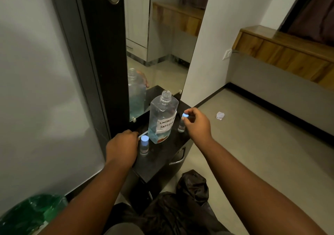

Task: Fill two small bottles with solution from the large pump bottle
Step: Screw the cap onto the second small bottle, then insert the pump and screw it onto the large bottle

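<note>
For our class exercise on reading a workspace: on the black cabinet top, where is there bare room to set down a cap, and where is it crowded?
Bare: the near end of the cabinet top, in front of the left small bottle, and a small patch between the large bottle and the front edge. Crowded: the far end, where the large bottle, the right small bottle, the right hand and the left hand cluster.

Standing on the black cabinet top [160, 164]: one large clear bottle [162, 119], neck open; two small blue-capped bottles [144, 146] [182, 124]. Reaching in: two hands [122, 148] [197, 124]. Lying on the floor: one crumpled paper [220, 115].
</note>
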